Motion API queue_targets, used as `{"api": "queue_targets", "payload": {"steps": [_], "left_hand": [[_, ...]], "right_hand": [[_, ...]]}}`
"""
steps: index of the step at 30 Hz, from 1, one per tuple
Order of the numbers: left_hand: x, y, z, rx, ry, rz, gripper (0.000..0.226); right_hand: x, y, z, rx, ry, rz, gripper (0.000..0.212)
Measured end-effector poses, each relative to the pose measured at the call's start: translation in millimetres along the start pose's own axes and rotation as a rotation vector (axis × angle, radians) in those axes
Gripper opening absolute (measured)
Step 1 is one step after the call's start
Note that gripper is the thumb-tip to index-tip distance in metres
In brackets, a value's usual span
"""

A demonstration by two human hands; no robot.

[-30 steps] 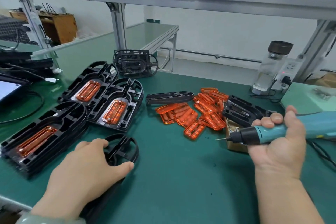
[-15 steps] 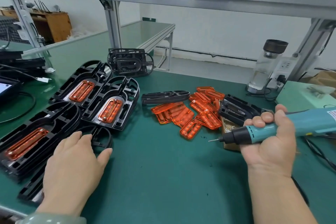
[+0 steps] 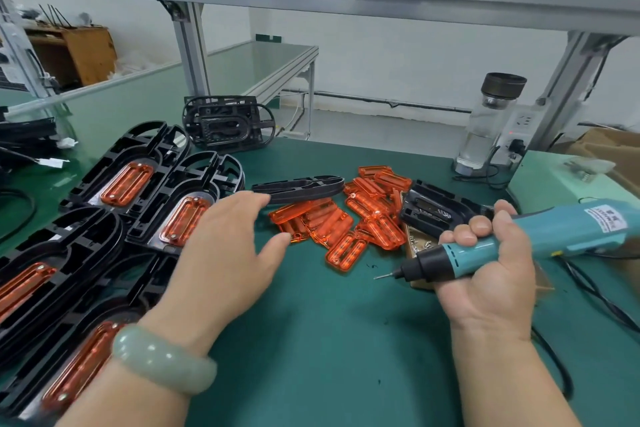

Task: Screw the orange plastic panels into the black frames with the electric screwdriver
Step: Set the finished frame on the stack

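- Right grip (image 3: 485, 274) was clenched round the electric screwdriver (image 3: 554, 232), with the fingers wrapped over its teal barrel. The bit pointed left and was held off the tabletop (image 3: 311, 357).
- Left grip (image 3: 228, 246) was released, fingers spread and holding nothing. It hovered just short of the loose orange panels (image 3: 346, 218).
- Those panels lay heaped mid-tabletop. An empty black frame (image 3: 298, 185) lay flat just behind them, and a second frame (image 3: 433, 208) rested at the heap's right edge. The finished frames (image 3: 166, 191), already carrying panels, were stacked at the left.
- The step in hand seemed to be fetching the next piece.
    - It would go best by lifting one panel from the overlapping heap by its edges.
    - The panel should sit flat in a frame's recess, holes lined up, before the bit comes near.
    - The driver should stand square to each screw, clear of the left fingers.
- The screw box (image 3: 420, 244) showed only a sliver between the second frame and the right grip.
- Whether a screw sat on the bit could not be told.
- The left grip was blurred, so contact with the panels was uncertain.
- The nearest finished frames were cut off by the picture's edge and partly covered by the left forearm.
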State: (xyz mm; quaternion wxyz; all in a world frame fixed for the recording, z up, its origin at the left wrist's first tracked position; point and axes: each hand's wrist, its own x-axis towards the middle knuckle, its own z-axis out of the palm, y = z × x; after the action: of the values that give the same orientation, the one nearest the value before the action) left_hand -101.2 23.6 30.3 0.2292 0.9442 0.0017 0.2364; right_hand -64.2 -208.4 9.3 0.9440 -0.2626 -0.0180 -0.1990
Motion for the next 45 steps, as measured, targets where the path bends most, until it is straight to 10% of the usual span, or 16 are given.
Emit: {"api": "queue_targets", "payload": {"steps": [20,45], "left_hand": [[113,8,87,0.337,-0.462,-0.077,0.029],[25,39,63,0.012,0.019,0.454,0.045]], "right_hand": [[9,4,-3,0.03,0.067,0.04,0.019],[16,-17,-9,0.045,0.079,0.0,0.018]]}}
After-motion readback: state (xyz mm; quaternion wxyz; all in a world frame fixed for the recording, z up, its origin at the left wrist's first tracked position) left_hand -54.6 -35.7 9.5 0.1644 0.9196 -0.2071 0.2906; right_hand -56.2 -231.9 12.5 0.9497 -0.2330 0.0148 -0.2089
